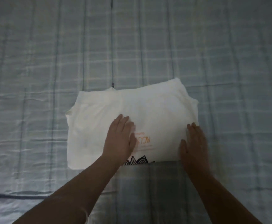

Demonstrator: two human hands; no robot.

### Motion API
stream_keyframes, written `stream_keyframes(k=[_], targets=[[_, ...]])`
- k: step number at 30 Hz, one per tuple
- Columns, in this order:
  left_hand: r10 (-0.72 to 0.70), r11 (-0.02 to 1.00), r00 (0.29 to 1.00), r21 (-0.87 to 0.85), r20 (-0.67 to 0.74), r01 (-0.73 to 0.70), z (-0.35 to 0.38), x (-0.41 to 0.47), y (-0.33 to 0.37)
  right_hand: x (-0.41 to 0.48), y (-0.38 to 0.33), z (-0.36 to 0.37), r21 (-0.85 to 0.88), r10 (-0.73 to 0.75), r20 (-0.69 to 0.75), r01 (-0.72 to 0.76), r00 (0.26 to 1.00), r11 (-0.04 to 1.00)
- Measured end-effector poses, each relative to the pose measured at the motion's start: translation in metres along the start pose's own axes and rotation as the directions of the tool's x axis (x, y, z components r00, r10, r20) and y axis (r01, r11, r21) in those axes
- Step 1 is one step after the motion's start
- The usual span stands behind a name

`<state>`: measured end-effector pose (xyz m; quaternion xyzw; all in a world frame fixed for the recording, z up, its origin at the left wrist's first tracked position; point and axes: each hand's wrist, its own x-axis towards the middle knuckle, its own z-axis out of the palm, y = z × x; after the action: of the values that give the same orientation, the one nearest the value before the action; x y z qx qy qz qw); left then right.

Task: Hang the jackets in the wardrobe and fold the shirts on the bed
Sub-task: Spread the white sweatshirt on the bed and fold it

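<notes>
Folded white shirt [132, 113] on checked bed [35, 78], left hand [120, 139] and right hand [195, 143] pressing it, fingers flat

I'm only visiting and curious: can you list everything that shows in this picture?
T-shirt: one, white with orange lettering and a black-and-white pattern at its near edge, folded, lying mid-bed.
Bedsheet: one, pale blue-grey plaid, under everything.
Plaid fabric: one piece, grey-blue, over the T-shirt's near edge between the forearms; cannot tell what it is.
Dark cord: one, dark blue, lower left on the bedsheet.
Thin dark line: one, from the top edge down to the T-shirt's far edge; cord or seam, unclear.
Left hand: one, flat on the T-shirt, partly over the lettering.
Right hand: one, flat on the T-shirt's near right corner.
</notes>
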<state>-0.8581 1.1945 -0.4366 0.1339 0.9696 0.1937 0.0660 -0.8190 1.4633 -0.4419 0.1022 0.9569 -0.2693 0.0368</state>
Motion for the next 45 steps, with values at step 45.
stream_keyframes(k=[45], targets=[[-0.236, 0.666, 0.958, -0.691, 0.160, 0.280, -0.064, 0.119, 0.025, -0.014, -0.144, -0.016, 0.519, 0.068, 0.549, -0.404, 0.833, 0.753]])
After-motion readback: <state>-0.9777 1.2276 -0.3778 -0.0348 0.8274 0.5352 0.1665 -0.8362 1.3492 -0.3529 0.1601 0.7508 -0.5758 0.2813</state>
